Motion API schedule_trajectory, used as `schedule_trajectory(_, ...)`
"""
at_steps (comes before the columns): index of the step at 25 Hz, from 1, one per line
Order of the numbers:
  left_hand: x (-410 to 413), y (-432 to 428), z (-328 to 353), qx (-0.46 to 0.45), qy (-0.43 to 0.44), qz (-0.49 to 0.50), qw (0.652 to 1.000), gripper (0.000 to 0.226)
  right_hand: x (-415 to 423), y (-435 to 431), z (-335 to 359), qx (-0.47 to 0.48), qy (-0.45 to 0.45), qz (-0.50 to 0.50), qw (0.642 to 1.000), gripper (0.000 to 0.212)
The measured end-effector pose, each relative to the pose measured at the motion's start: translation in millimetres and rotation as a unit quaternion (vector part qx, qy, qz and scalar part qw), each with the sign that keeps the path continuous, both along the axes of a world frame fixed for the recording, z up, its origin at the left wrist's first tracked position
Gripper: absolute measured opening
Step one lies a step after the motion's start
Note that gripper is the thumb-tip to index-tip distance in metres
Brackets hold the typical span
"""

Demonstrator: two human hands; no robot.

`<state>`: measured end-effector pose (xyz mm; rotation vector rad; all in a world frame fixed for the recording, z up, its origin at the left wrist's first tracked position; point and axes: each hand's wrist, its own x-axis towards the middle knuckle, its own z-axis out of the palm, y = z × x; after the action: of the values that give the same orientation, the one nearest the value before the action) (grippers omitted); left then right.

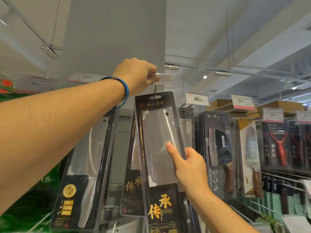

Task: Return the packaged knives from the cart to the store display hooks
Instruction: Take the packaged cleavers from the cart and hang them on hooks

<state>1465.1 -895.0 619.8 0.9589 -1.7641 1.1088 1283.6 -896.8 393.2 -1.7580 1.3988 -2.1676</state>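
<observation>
A: Lighting: bright, even, from ceiling strip lights [171, 66] and a round spot lamp [205, 77] overhead. Shadows soft, faint.
B: Glare?
A: Pale sheen across the knife package [158, 142] blister; the clear tag holder [164, 76] washes out against the grey pillar [114, 39].
B: Sharpness?
A: Centre fair. Left price tags [36, 83] and bottom-left corner smeared; straight lines bow toward the edges.

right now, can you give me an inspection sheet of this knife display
surface: display hook just above the pack's hang hole
job's things: packaged knife held up, not yet hung
clutter: hung knife packs either side, red peelers to the right
grips: left hand pinches the clear tag holder; right hand holds the packaged knife
cables: thin wires hang from the ceiling
surroundings: price tags, cardboard boxes on top
</observation>
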Motion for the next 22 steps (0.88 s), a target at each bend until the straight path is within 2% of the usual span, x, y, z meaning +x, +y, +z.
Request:
schedule_trajectory(4,-0.2,2.9,3.0,0.014,-0.005,0.004,1.000,0.027,2.6,-3.2,5.1,0.031,-0.010,0.033,0.999,0.065)
schedule_trajectory(10,0.8,3.8,1.4,0.015,-0.012,0.005,1.000,0.028,11.1,-0.1,4.7,0.054,-0.076,0.086,0.992,0.064)
schedule_trajectory(14,-0.4,4.5,1.6,0.019,-0.013,0.005,1.000,0.026,12.7,2.3,4.0,0.047,-0.088,0.080,0.992,0.064)
schedule_trajectory(22,0.3,8.3,2.4,0.031,-0.011,0.007,0.999,0.026,14.0,5.9,13.5,0.056,-0.055,0.068,0.995,0.062)
